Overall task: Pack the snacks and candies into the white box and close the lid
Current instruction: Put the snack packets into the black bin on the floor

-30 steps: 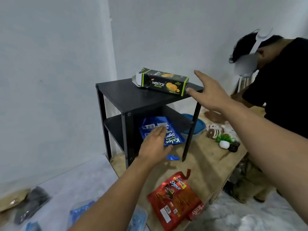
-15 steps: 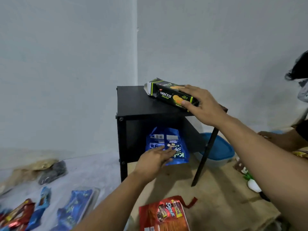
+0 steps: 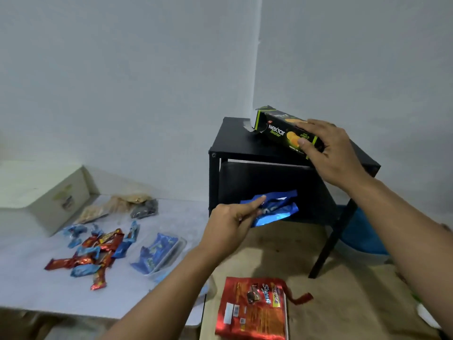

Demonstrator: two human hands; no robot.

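My right grip (image 3: 326, 150) clasps the stiff, light biscuit carton (image 3: 285, 132) mid-length; my left grip (image 3: 235, 222) pinches the crinkly blue packet's (image 3: 274, 209) near edge.

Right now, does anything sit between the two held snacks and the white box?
No barrier stands there. The right hand grips the green Nextar box, the left hand the blue packet. Only loose candies lie low on the table toward the white box, whose lid looks shut.

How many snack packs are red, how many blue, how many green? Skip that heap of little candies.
Red: 1, the red pack on the wooden table.
Blue: 2, the blue pouch in the left hand, the blue tray pack.
Green: 1, the green box under the right hand.
Total: 4
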